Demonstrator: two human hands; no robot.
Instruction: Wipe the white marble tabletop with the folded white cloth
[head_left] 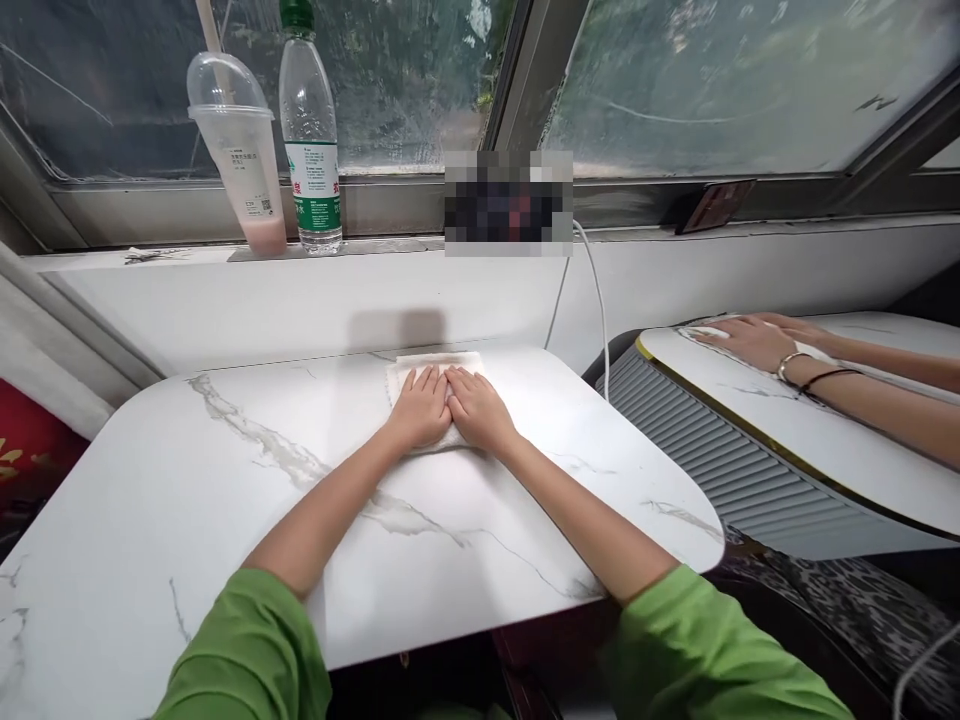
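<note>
A pale folded cloth [439,362] lies on the white marble-patterned table [247,500], near its far edge. Both of my hands rest flat on top of it, side by side and touching at the thumbs. My left hand [422,408] covers the cloth's left part with its fingers stretched forward. On the right part lies my right hand [478,408], its fingers also extended. The cloth's edges show beyond the fingertips and below the palms; its middle is hidden.
On the window ledge stand a plastic cup [244,170] with a straw and a green-capped bottle [311,160]. A white cable [598,290] hangs down beside the table's right end. At right, another person's hands [757,340] rest on a second table [750,390].
</note>
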